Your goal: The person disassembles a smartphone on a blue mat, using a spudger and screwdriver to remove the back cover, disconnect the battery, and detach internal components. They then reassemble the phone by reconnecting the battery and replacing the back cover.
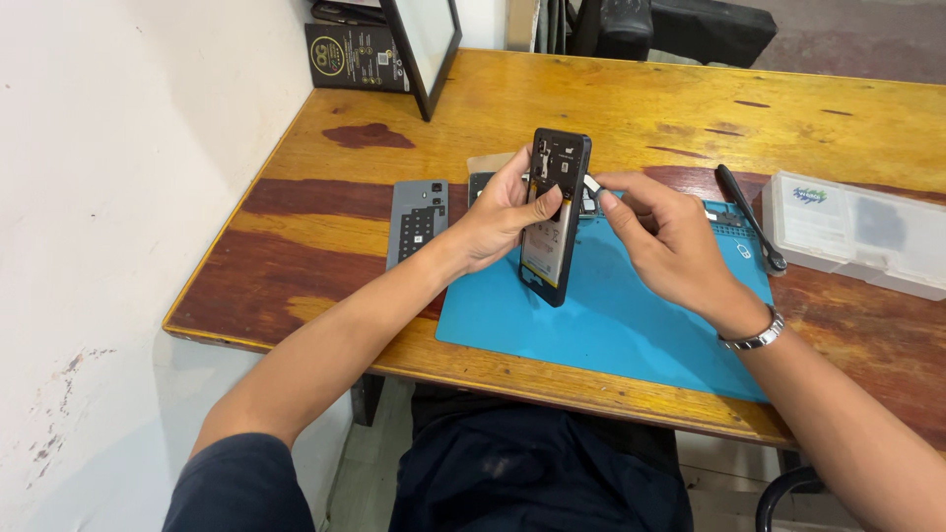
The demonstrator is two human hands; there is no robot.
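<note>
My left hand (498, 212) holds an opened black smartphone (555, 217) upright over the blue work mat (611, 315), its exposed inner side toward me. The thumb rests on the phone's middle. My right hand (665, 241) is at the phone's right edge, fingers pinched on a small silvery tool or part (592, 184); what it is I cannot make out. A metal bracelet (754, 337) sits on my right wrist.
A grey phone back cover (417, 219) lies left of the mat on the wooden table (631, 99). A black pry tool (749, 215) and a clear plastic box (855, 232) sit at the right. A black frame (426, 49) leans at the back, by the white wall.
</note>
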